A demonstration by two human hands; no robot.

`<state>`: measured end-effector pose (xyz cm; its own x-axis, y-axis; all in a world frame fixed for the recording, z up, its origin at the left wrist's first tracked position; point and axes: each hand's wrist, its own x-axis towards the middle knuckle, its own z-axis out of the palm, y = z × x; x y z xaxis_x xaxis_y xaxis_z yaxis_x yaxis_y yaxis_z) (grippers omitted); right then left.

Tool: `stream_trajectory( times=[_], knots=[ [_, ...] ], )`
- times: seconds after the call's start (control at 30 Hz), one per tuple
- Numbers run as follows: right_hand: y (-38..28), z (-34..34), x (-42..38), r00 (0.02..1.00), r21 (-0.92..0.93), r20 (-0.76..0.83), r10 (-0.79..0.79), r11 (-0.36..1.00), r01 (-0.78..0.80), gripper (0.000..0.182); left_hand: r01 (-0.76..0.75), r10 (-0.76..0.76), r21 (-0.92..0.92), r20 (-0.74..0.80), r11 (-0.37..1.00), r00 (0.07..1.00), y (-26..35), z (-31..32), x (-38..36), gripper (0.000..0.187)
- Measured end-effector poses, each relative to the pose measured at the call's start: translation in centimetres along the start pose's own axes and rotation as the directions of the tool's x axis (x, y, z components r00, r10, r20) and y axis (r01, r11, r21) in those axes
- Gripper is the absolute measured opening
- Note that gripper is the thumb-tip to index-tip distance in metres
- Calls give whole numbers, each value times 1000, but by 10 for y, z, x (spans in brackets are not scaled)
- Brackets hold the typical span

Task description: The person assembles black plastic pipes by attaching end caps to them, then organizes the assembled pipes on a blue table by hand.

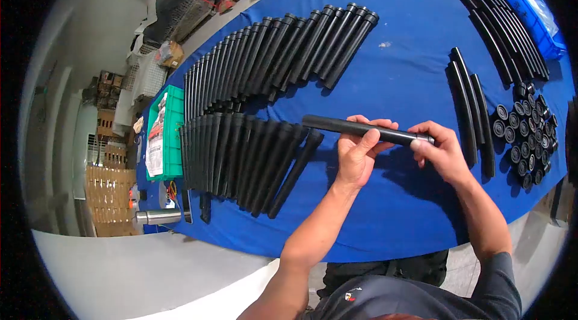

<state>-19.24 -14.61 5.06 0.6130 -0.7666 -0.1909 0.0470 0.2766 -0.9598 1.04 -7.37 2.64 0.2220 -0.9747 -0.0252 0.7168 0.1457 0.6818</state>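
A long black tube [391, 136] is held level above the blue cloth, in front of my body. My left hand [359, 150] wraps around its middle, thumb on top. At the tube's right end, the fingers of my right hand [439, 148] close round the tip, where a black cap seems to sit. The left end of the tube reaches over the near row of capped black tubes [241, 151]. Right of my right hand lie several uncapped black tubes [466, 109] and a cluster of round black caps [524, 133].
A far row of capped tubes [283, 49] lies on the blue tablecloth [403, 13]. Long thin tubes [494, 22] and a blue crate [530, 7] are at the far right. A green crate [174, 133] and a metal flask [158, 217] stand at the left edge.
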Motion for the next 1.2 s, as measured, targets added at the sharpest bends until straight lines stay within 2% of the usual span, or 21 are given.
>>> stream_trajectory(
  times=[0.03,0.1,0.13,0.17,0.2,0.3,0.4,0.5,0.67,0.77,0.8,0.83,0.87,0.9,0.93,0.97,1.0,1.03,1.07,1.1,1.2],
  knots=[
    [-1,-2,2,1000,39,14,22,999,-22,23,0,0,0,8,1000,1000,0,2,0,25],
    [3,0,1,996,-32,-71,-58,998,56,25,9,-9,-18,8,1000,1000,-2,5,0,25],
    [3,0,4,945,-255,-63,-321,921,296,25,16,-16,-36,-1,999,1000,-4,6,0,25],
    [3,0,9,832,-457,3,-555,739,495,25,22,-23,-54,-9,998,1000,-4,7,0,25],
    [3,0,11,671,-614,121,-731,476,629,26,21,-22,-48,-6,999,1000,-4,5,0,25],
    [5,3,1,938,-337,-29,-346,886,317,27,17,-17,-20,20,1000,1000,-3,-2,0,26],
    [-3,-2,3,1000,3,-3,-3,1000,3,28,18,-17,-17,43,1000,999,-3,-1,0,25],
    [4,-1,1,993,-99,-37,-115,989,111,28,19,-18,-79,19,997,1000,-5,3,-1,25],
    [3,2,2,991,2,-39,-126,992,126,25,0,1,-49,22,999,1000,-3,6,-1,26],
    [3,2,2,990,101,-83,-114,987,122,23,153,-122,274,-128,949,984,10,16,-5,32],
    [4,-1,3,988,117,-89,-129,983,139,23,138,-73,561,-137,816,988,19,33,-10,30],
    [3,-3,2,986,134,-92,-138,980,149,23,-2,50,767,-39,641,998,22,32,-19,27],
    [0,-3,2,982,113,-102,-157,979,169,24,-136,143,904,85,406,986,23,29,-30,24],
    [-1,-5,2,984,114,-98,-147,981,158,23,-260,198,957,232,129,952,28,28,-36,21],
    [-2,-6,3,986,117,-95,-138,982,149,23,-412,267,895,445,-170,855,44,41,-36,18],
    [-2,-6,3,987,120,-91,-130,983,141,23,-531,238,734,655,-423,717,60,56,-31,25],
    [-1,-8,3,987,133,-80,-136,980,146,24,-524,171,647,704,-553,689,72,69,-29,28],
    [-2,-7,2,988,142,-73,-139,979,148,23,-506,100,543,742,-670,663,80,78,-25,30],
    [-3,-6,2,988,151,-64,-141,977,149,21,-518,30,475,757,-711,652,84,73,-16,34],
    [-3,-5,1,988,161,-54,-141,976,148,20,-553,-27,473,743,-686,669,86,64,-8,35],
    [3,-10,5,989,201,38,-141,971,131,34,-636,-166,470,710,-612,684,92,51,5,37]
  ],
)
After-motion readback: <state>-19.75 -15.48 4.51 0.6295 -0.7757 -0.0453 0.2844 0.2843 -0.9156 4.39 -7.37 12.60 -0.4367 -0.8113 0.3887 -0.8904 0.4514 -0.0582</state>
